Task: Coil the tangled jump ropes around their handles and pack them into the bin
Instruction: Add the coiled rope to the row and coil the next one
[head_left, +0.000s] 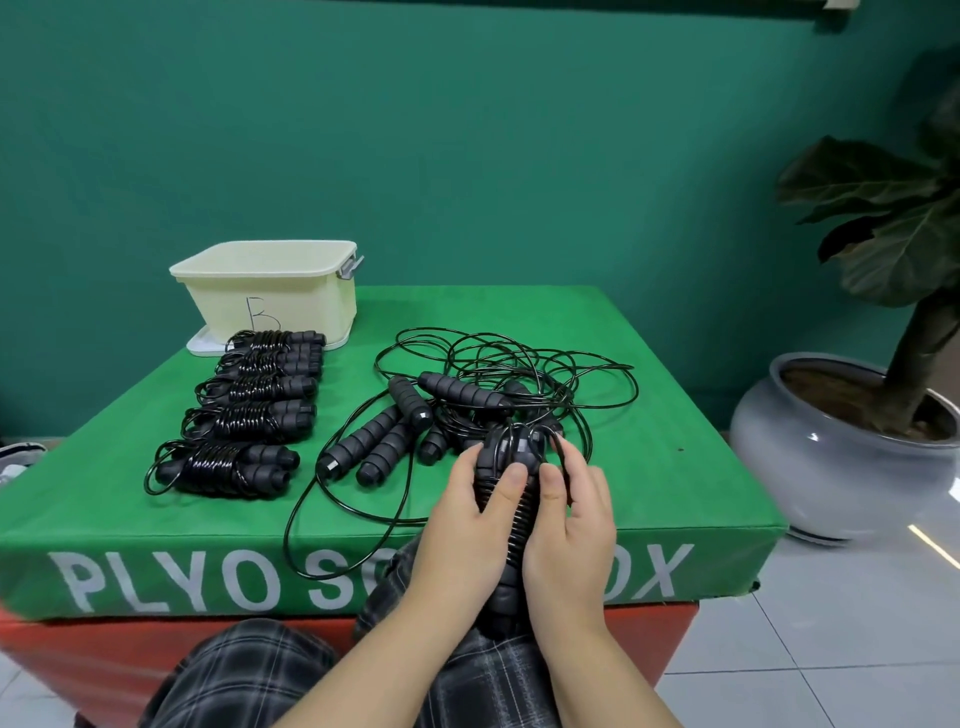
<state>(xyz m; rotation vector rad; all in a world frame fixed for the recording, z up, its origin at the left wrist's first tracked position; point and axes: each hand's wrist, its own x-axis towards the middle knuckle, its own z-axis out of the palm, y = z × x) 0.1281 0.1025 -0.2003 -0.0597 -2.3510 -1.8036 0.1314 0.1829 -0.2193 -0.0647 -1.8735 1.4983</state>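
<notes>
Both hands hold one black jump rope (511, 512) upright over the front edge of the green box: two foam handles side by side with cord wound round their middle. My left hand (462, 530) grips its left side, my right hand (571, 525) its right side. Cord loops run from its top into a tangled pile of black ropes and loose handles (467, 400) in the middle of the box. Several coiled ropes (249, 410) lie in a row on the left. The cream bin (270, 291), marked "B", stands at the back left.
The green plyo box (675, 467) sits on a red box. A white lid (202, 345) lies under the bin. A grey pot with a plant (841, 447) stands on the tiled floor to the right. My plaid-trousered knees are below the hands.
</notes>
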